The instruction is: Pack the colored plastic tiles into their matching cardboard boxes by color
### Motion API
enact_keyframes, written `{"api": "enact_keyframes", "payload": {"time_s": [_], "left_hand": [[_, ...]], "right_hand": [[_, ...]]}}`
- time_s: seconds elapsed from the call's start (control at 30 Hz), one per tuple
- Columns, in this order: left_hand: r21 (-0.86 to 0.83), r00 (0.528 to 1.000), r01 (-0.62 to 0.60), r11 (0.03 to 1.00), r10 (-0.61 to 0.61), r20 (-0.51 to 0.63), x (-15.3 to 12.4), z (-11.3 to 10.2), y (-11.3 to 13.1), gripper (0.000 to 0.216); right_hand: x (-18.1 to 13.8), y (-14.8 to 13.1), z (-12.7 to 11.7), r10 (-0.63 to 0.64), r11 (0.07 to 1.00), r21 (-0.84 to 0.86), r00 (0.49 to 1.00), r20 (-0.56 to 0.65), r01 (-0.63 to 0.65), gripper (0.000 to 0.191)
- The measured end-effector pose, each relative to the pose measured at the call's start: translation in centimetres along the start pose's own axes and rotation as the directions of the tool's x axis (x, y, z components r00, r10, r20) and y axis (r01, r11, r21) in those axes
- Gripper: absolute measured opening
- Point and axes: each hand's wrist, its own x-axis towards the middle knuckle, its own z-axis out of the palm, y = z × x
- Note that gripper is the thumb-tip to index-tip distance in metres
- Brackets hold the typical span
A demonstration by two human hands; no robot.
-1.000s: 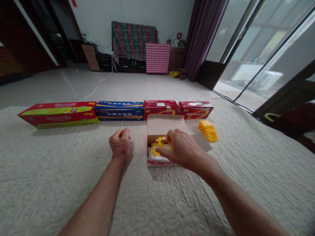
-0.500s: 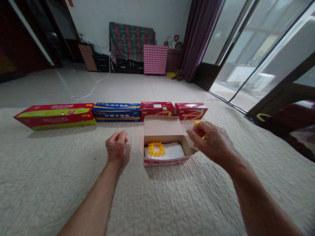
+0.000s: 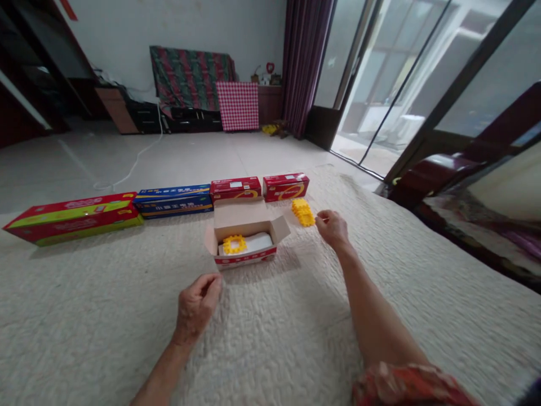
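Quilted cloth (image 3: pixel 270 349) spreads beneath our open box (image 3: pixel 249 259), long axis crosswise. One yellow frame (image 3: pixel 229 248) lies inside its left end, nearer our loosely clenched left hand (image 3: pixel 196 304); our right hand (image 3: pixel 333 226) curls just right of the yellow stack (image 3: pixel 303 212), grip unclear.

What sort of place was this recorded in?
Likely a home's living room, judging by the low dark cabinet, the purple curtain beside a glass door, and the quilted cover.

Daylight enters through glass doors (image 3: pixel 380 84) beside a purple curtain (image 3: pixel 302 67); pale floor tiles (image 3: pixel 190 155) meet a white wall (image 3: pixel 190 22).
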Motion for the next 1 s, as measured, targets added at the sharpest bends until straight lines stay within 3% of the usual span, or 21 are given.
{"api": "enact_keyframes", "payload": {"time_s": [0.07, 0.2, 0.37, 0.47, 0.53, 0.67, 0.87, 1.0], "left_hand": [[0.012, 0.980, -0.160, 0.987, 0.157, 0.125, -0.5, 1.1, 1.0, 0.022], [0.002, 0.856, -0.441, 0.897, 0.420, 0.302, -0.8, 2.9, 2.2, 0.016], [-0.026, 0.762, -0.550, 0.835, 0.514, 0.394, 0.1, 3.5, 1.9, 0.016], [-0.077, 0.719, -0.570, 0.818, 0.542, 0.435, 0.9, 3.2, 1.6, 0.014], [-0.107, 0.710, -0.559, 0.822, 0.542, 0.449, 1.2, 3.0, 1.6, 0.013], [-0.138, 0.749, -0.496, 0.858, 0.502, 0.432, 1.4, 2.8, 1.7, 0.012], [-0.149, 0.764, -0.447, 0.882, 0.463, 0.449, 1.8, 3.1, 1.6, 0.013], [-0.156, 0.742, -0.466, 0.871, 0.481, 0.466, 2.2, 3.1, 1.6, 0.014]], "right_hand": [[-0.1, 1.2, 1.0, 0.016, 0.999, 0.028, 1.000, -0.023, -0.015, 0.035], [-0.4, 2.5, 2.7, 0.032, 0.996, 0.081, 0.998, -0.054, -0.027, 0.054], [0.2, 2.4, 4.3, 0.044, 0.994, 0.098, 0.997, -0.058, -0.038, 0.063], [0.5, 2.0, 5.0, 0.012, 1.000, 0.011, 0.999, -0.044, -0.012, 0.067], [0.5, 1.8, 5.4, -0.007, 0.997, -0.075, 1.000, -0.030, 0.005, 0.066], [0.5, 1.8, 5.6, -0.014, 0.988, -0.154, 1.000, -0.022, 0.011, 0.060], [0.2, 1.9, 5.5, -0.055, 0.991, -0.124, 0.997, -0.049, 0.048, 0.057], [-0.3, 1.9, 5.2, -0.069, 0.996, -0.053, 0.994, -0.084, 0.065, 0.054]]}}
